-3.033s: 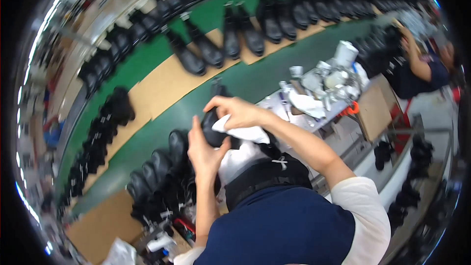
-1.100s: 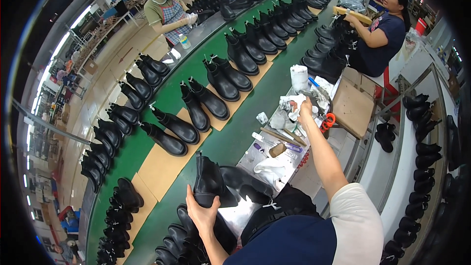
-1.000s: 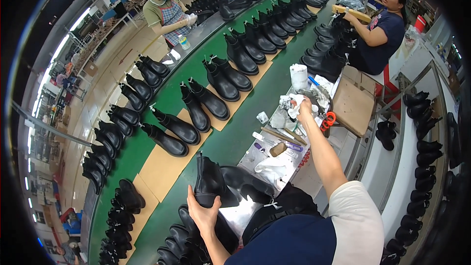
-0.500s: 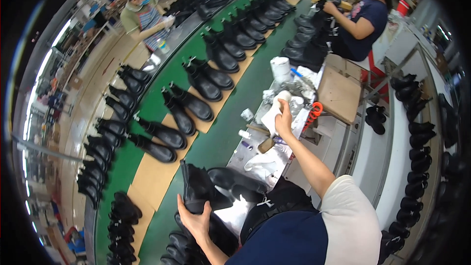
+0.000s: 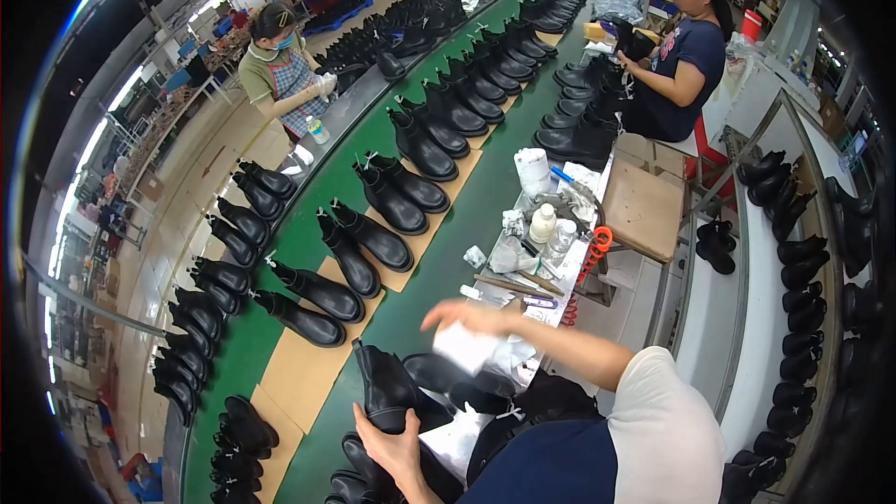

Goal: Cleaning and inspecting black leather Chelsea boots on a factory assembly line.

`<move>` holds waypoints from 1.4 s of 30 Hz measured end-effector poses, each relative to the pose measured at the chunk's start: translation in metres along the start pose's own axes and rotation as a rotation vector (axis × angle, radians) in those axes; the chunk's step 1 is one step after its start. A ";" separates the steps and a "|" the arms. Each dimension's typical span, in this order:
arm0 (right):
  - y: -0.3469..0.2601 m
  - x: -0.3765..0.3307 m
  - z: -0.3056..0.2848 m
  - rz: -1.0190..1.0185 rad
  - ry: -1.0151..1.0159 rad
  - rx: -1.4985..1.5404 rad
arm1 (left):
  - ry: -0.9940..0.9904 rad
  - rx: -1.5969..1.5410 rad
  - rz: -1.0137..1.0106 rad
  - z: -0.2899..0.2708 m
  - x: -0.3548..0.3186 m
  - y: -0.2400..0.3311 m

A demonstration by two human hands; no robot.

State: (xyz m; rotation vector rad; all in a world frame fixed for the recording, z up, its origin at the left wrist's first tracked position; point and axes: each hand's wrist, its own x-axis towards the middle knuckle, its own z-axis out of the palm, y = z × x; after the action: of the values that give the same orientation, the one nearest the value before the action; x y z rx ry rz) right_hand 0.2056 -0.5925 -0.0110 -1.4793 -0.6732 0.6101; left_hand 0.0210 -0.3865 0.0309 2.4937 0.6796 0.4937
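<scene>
My left hand [image 5: 394, 443] grips a black ankle boot [image 5: 381, 375] around its lower part, thumb on one side and fingers on the other. The boot stands tilted, its shaft toward the far side. Above and right of it, my right hand [image 5: 471, 319] holds a white cloth [image 5: 465, 349]; motion smears both. More black boots [image 5: 431, 371] lie just right of the held one, partly under the cloth. On the narrow bench to the right stand a white bottle [image 5: 542, 221] and a clear container [image 5: 562, 236], close to a white roll [image 5: 533, 171].
Rows of black boots stand on brown card [image 5: 297, 381] along the green conveyor [image 5: 425, 303]. Wooden-handled tools [image 5: 518, 286] and a red coiled hose [image 5: 602, 241] lie at the bench. One co-worker [image 5: 689, 56] sits far right; another [image 5: 280, 75] stands across the line.
My right hand has brought the white cloth from the bottle on the bench back toward the boot, uncovering the bottle. The left hand still holds the boot. The whole view has shifted slightly.
</scene>
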 end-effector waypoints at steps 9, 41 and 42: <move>0.014 0.029 0.105 0.207 -0.235 0.239 | 0.020 0.075 -0.011 0.006 -0.019 0.025; 0.004 0.028 0.102 0.204 -0.156 0.097 | 0.020 0.110 -0.078 0.011 -0.029 0.039; 0.011 0.024 0.104 0.168 -0.166 0.230 | 0.020 0.110 -0.094 0.010 -0.028 0.040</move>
State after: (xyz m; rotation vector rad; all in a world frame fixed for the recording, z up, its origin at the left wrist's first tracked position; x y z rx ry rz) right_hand 0.1465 -0.5042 -0.0230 -1.2871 -0.5882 0.9170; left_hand 0.0173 -0.4354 0.0394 2.5475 0.8487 0.4578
